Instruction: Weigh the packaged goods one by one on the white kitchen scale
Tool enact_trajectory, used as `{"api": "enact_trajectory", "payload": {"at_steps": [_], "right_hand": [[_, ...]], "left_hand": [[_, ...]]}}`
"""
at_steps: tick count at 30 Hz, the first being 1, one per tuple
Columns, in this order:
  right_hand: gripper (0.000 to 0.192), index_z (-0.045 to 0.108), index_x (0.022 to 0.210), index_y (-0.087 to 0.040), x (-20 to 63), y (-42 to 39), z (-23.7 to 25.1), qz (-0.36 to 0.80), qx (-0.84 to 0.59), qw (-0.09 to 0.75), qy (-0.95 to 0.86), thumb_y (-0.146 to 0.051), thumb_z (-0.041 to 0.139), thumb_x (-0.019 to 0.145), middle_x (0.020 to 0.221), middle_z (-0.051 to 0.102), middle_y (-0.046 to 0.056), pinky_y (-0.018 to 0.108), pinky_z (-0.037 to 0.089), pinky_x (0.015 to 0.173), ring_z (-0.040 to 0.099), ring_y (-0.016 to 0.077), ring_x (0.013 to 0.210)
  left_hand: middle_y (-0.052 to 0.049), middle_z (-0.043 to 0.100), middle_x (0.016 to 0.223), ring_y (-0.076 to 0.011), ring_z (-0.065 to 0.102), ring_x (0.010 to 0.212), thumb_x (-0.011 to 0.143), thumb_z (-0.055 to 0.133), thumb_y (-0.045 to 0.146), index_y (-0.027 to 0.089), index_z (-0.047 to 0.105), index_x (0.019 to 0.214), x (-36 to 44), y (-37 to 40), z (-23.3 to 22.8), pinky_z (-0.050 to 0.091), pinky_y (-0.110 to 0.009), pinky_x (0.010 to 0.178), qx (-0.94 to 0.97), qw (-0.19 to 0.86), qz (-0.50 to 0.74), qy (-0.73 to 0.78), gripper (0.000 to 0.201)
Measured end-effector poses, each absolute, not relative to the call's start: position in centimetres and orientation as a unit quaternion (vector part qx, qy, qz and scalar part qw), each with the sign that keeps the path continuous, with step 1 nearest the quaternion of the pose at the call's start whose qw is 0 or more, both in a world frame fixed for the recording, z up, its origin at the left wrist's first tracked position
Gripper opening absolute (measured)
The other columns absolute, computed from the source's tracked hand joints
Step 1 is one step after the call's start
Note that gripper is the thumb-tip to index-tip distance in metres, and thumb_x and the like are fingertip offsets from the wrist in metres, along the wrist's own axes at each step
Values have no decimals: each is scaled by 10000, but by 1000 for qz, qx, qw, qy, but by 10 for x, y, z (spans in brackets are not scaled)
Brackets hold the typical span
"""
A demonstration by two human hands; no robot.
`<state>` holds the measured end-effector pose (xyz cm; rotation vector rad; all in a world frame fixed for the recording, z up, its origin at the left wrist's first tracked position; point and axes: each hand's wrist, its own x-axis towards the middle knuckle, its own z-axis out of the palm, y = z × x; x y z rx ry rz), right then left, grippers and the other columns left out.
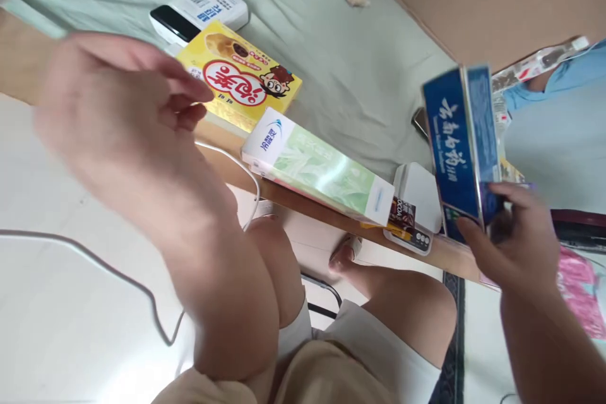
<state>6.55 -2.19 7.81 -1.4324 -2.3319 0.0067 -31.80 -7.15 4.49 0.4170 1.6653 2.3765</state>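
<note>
Nearest the camera, the left hand (pixel 123 101) is hovering blurred, its fingers curling in with tips close together; whether they are gripping anything, I cannot tell. Beyond it, a white box (pixel 220 6) with a black end is lying on the green cloth (pixel 108 6). A yellow box (pixel 253 79) is lying just beside that, the left fingertips overlapping its edge in view. Next, a green-and-white box (pixel 326 170) is lying along the wooden edge (pixel 303 207). Further right, a blue box (pixel 452 151) is standing tilted, the right hand (pixel 525 240) holding its lower end, thumb and fingers closing around it.
</note>
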Motion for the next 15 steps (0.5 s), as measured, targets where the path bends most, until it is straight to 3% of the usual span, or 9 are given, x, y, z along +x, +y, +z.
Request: {"api": "enact_trajectory", "payload": {"at_steps": [2, 4, 7, 11, 15], "right_hand": [[494, 630, 1356, -337, 39, 6, 86, -14, -412, 157, -897, -414, 714, 875, 1295, 639, 181, 577, 561, 1002, 630, 384, 1271], [453, 668, 1319, -316, 14, 33, 81, -17, -309, 130, -942, -386, 719, 874, 1273, 652, 176, 563, 559, 999, 644, 363, 1218], [404, 707, 1277, -295, -9, 62, 62, 6, -217, 92, -972, -355, 710, 877, 1249, 671, 152, 541, 579, 935, 660, 332, 1132], [371, 724, 1264, -279, -17, 81, 44, 53, -205, 43, -976, -393, 648, 919, 1261, 680, 139, 542, 601, 925, 672, 320, 1115], [409, 733, 1274, -281, -20, 95, 41, 108, -223, 8, -969, -461, 676, 910, 1324, 673, 139, 555, 600, 982, 670, 324, 1178]], "left_hand": [[-12, 589, 719, -164, 662, 778, 709, 509, 142, 202, 554, 718, -322, -66, 40, 515, -348, 776, 113, 199, 791, 568, 75], [-38, 703, 831, -196, 710, 897, 783, 555, 174, 184, 644, 741, -323, -64, 38, 521, -383, 905, 91, 285, 752, 588, 99], [-57, 756, 951, -247, 711, 1035, 876, 598, 252, 188, 722, 778, -321, -67, 39, 509, -419, 1006, 106, 356, 743, 557, 170], [-94, 768, 982, -286, 724, 1065, 924, 568, 321, 194, 764, 790, -322, -71, 44, 545, -427, 996, 60, 449, 723, 522, 270], [-100, 767, 996, -316, 737, 1039, 928, 625, 485, 205, 809, 874, -326, -72, 38, 602, -415, 850, 87, 528, 674, 509, 340]]}}
